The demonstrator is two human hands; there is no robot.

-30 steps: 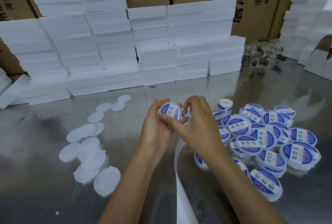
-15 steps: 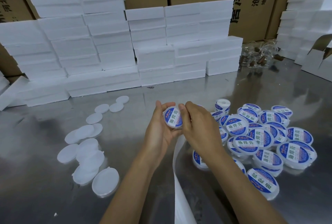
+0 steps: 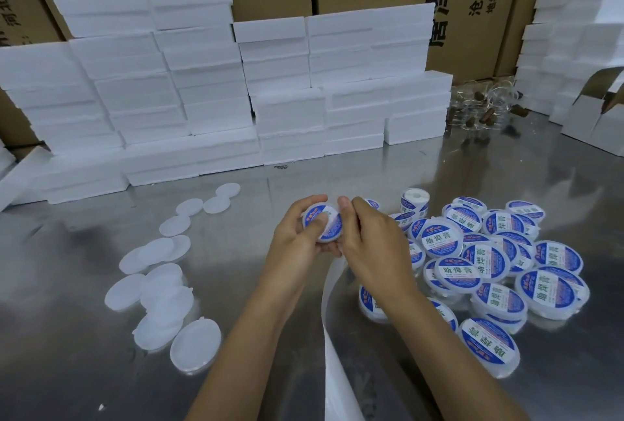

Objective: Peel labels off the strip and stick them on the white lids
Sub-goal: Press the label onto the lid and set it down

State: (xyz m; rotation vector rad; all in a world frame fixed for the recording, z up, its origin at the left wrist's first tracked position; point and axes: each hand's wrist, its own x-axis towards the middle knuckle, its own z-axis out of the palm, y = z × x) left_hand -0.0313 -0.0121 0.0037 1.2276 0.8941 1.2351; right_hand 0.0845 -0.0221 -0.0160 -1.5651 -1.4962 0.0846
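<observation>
While the left hand (image 3: 297,238) is gripping a lid (image 3: 323,222) above the table (image 3: 67,370), its thumb is pressing down on the blue label (image 3: 332,226), which a second ago was only being laid on by the right hand's fingertips. The right hand (image 3: 368,245) is curling against the lid's right edge, touching it; whether it is pinching the rim or only steadying it cannot be told. Both hands are meeting close together on that one lid. The label is now looking fully seated, so this lid is probably finishing and heading for the labelled pile (image 3: 489,262) just right of the lid. Blank lids (image 3: 162,285) are waiting well left of the lid, so much of the job is remaining. The strip (image 3: 334,336) is hanging below the lid toward the person, and the label roll (image 3: 414,199) is standing right of the lid, at the pile's far edge.
</observation>
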